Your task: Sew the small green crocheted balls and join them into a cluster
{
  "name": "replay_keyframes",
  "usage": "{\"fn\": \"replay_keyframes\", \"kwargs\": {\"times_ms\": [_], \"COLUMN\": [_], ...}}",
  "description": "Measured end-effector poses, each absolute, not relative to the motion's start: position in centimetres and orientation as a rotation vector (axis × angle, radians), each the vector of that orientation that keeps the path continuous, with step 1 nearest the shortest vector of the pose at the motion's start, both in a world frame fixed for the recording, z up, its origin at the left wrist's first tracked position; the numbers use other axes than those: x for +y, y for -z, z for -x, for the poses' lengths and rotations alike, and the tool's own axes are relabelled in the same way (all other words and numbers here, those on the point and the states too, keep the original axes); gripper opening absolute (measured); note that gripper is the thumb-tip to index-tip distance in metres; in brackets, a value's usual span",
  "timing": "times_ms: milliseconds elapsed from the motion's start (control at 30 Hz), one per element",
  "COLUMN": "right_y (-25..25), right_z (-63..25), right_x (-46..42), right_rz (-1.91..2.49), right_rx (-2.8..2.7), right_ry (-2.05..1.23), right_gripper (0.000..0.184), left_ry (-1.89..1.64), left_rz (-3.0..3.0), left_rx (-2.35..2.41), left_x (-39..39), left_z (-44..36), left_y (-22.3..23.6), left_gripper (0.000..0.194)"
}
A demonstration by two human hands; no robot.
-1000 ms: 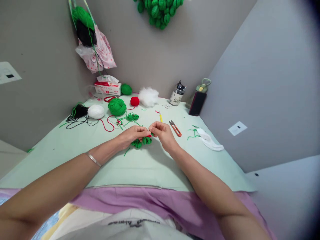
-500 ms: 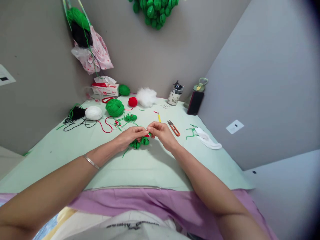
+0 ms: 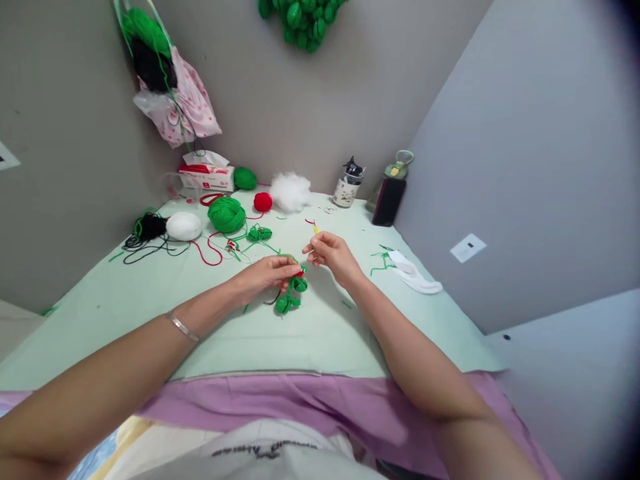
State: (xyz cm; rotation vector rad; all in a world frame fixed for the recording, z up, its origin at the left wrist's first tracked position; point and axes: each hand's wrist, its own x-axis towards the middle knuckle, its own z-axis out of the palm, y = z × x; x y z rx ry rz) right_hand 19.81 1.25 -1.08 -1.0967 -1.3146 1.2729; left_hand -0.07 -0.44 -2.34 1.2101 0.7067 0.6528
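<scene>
My left hand point(image 3: 267, 277) is closed on a small green-and-red crochet piece point(image 3: 299, 273), which shows at the fingertips. Green crocheted balls with dark stripes point(image 3: 291, 295) hang below it, over the table. My right hand point(image 3: 333, 257) is a little apart from the piece, to its right, thumb and fingers pinched together. Whatever lies between those fingertips is too small to make out. Just beyond them shows the end of a yellow-handled tool point(image 3: 315, 229), partly hidden by the hand.
Green yarn point(image 3: 227, 215), white yarn point(image 3: 183, 227), red yarn point(image 3: 263, 202) and white stuffing point(image 3: 291, 192) stand at the back. A tissue box point(image 3: 207, 177), a cup point(image 3: 347, 192) and a phone point(image 3: 389, 202) are behind. White cloth point(image 3: 415, 273) lies right.
My right hand has drawn away from the left one and now covers where the orange snips lay. The green balls hang lower and further right under my left hand.
</scene>
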Motion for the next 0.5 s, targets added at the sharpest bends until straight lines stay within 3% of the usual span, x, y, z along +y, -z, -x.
{"fn": "replay_keyframes", "kwargs": {"times_ms": [133, 267, 367, 500], "right_y": [1.5, 0.8, 0.0, -0.5], "right_z": [-20.1, -20.2, -19.3, -17.9], "right_x": [1.3, 0.7, -0.2, -1.2], "right_rz": [1.308, 1.425, 1.301, 1.116], "right_rx": [-1.680, -1.963, -1.902, -1.734], "right_ry": [-0.987, -0.618, -0.809, -1.004], "right_gripper": [0.020, 0.023, 0.034, 0.026], "left_ry": [-0.661, -0.675, -0.704, -0.711], "left_rz": [-1.158, -1.185, -1.238, -1.305], "left_rx": [0.699, 0.689, 0.707, 0.773], "left_x": [-0.3, -0.3, -0.1, 0.2], "left_z": [0.4, 0.5, 0.4, 0.3], "left_y": [1.7, 1.6, 2.1, 2.8], "left_gripper": [0.029, 0.029, 0.029, 0.030]}}
